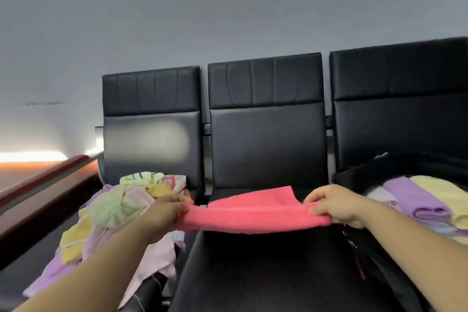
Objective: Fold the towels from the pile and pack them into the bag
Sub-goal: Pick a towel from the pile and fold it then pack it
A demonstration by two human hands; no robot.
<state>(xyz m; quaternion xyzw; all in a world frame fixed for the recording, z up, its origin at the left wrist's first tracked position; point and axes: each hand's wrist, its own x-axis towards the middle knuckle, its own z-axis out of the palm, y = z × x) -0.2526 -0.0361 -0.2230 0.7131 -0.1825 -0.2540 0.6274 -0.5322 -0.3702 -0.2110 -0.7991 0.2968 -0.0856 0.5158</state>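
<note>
Head view: grey wall (177, 7) at the back, with a row of three black padded seats (266, 147) in front of it. On the left seat, a loose pile (114, 210) of unfolded towels in lilac, pale pink, yellow and green, spilling over the front edge. On the right seat, an open black bag (379, 172) with a folded purple towel (410, 197) and a folded yellow towel (440, 190) side by side in it. Over the middle seat, a pink towel (253, 215) folded lengthwise, stretched level between both hands. Left hand (164, 210) gripping the pink towel's left end, fingers curled round it; right hand (334, 205) pinching the right end likewise.
</note>
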